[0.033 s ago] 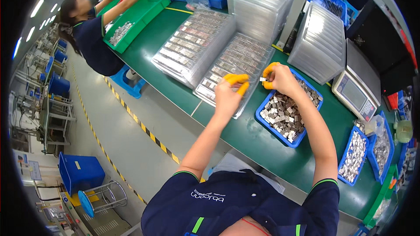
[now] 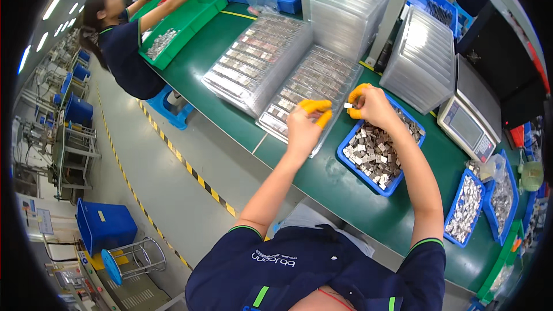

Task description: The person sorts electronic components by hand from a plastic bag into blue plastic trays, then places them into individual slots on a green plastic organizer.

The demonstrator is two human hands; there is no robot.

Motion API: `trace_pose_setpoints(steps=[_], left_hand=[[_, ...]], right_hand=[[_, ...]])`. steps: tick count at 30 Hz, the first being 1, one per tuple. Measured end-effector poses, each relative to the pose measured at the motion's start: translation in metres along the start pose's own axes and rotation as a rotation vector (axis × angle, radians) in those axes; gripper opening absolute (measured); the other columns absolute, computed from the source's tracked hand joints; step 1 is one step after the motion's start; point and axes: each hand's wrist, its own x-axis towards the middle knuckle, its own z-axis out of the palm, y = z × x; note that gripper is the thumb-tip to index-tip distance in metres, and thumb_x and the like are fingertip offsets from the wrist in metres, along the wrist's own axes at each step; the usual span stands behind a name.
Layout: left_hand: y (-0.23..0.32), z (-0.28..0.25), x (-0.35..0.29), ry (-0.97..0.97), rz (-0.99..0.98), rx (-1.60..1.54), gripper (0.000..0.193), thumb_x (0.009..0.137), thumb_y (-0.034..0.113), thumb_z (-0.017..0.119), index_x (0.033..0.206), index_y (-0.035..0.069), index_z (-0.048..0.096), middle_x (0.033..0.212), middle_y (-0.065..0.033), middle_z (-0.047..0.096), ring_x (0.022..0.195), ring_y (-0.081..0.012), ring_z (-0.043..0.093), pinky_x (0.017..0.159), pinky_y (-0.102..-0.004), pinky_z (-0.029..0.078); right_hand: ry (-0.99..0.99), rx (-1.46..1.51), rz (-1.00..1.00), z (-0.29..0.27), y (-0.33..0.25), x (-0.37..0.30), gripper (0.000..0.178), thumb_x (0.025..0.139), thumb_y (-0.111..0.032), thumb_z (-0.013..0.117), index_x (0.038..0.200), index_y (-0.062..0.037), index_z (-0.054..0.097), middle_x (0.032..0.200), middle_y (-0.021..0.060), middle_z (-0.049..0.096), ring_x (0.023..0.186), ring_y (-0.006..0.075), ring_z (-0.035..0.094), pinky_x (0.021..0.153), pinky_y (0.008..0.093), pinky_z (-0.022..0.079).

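Yellow finger covers are on the fingertips of both my hands. My right hand [image 2: 368,105] pinches a small silvery metal piece [image 2: 348,105] just above the far left corner of a blue tray [image 2: 352,168]. Loose small metal pieces [image 2: 374,151] fill that tray. My left hand [image 2: 309,122] hovers over the right edge of a clear plastic blister tray [image 2: 282,116], its thumb and forefinger apart and no piece visible between them. Rows of similar metal pieces sit in the blister tray.
A filled stack of blister trays [image 2: 253,60] stands at left, with stacked clear trays [image 2: 357,8] behind and more clear trays [image 2: 420,57] at right. Beyond are a scale [image 2: 469,121] and a small blue tray [image 2: 465,207]. A co-worker [image 2: 124,52] reaches across a green bin [image 2: 187,29].
My left hand has shifted slightly right. The metal piece in my right hand's fingers shows a little more plainly. The whole view has moved slightly.
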Motion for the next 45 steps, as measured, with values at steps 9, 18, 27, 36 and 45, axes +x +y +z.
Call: trace_pose_setpoints(steps=[9,18,27,36,45], left_hand=[[0.026,0.048,-0.019,-0.305,-0.081,-0.231,0.021,0.073,0.005,0.068,0.094,0.004,0.067,0.095,-0.0087,0.063,0.082,-0.0154,0.06,0.073,-0.0267,0.05],[0.046,0.058,-0.043,-0.233,0.032,-0.256,0.015,0.075,0.003,0.067,0.09,0.001,0.063,0.092,-0.0076,0.063,0.082,-0.0142,0.059,0.078,-0.0272,0.047],[0.095,0.043,-0.085,-0.243,-0.352,-0.921,0.019,0.081,0.006,0.063,0.098,-0.003,0.061,0.094,-0.0064,0.062,0.087,-0.0128,0.058,0.08,-0.0253,0.044],[0.111,0.049,-0.107,-0.447,-0.323,-0.756,0.025,0.083,0.012,0.061,0.102,-0.005,0.061,0.095,-0.0077,0.064,0.088,-0.0132,0.058,0.081,-0.0264,0.043],[0.126,0.033,-0.124,-0.478,-0.315,-0.928,0.023,0.085,0.016,0.06,0.1,-0.002,0.062,0.093,-0.0046,0.063,0.085,-0.0098,0.057,0.078,-0.0235,0.044]], right_hand=[[0.153,-0.06,0.108,-0.066,-0.019,-0.057,0.021,0.061,-0.007,0.071,0.08,-0.0004,0.064,0.074,0.0097,0.057,0.064,0.0179,0.056,0.062,0.0291,0.045],[0.358,-0.149,-0.043,-0.061,-0.018,-0.106,0.017,0.072,-0.017,0.067,0.085,-0.0059,0.067,0.088,0.0136,0.064,0.083,0.0282,0.06,0.076,0.0355,0.047],[0.437,0.082,-0.152,-0.045,-0.094,-0.167,0.02,0.078,-0.01,0.063,0.097,-0.0026,0.063,0.095,0.0103,0.063,0.087,0.0247,0.061,0.077,0.0321,0.048],[0.598,0.254,0.03,-0.042,-0.095,-0.212,0.02,0.072,-0.005,0.07,0.091,-0.0013,0.066,0.085,0.01,0.066,0.078,0.0177,0.063,0.07,0.0273,0.05],[0.632,0.482,0.089,-0.034,-0.118,-0.225,0.019,0.071,-0.004,0.072,0.088,0.0007,0.066,0.085,0.0073,0.066,0.077,0.0133,0.062,0.071,0.0251,0.05]])
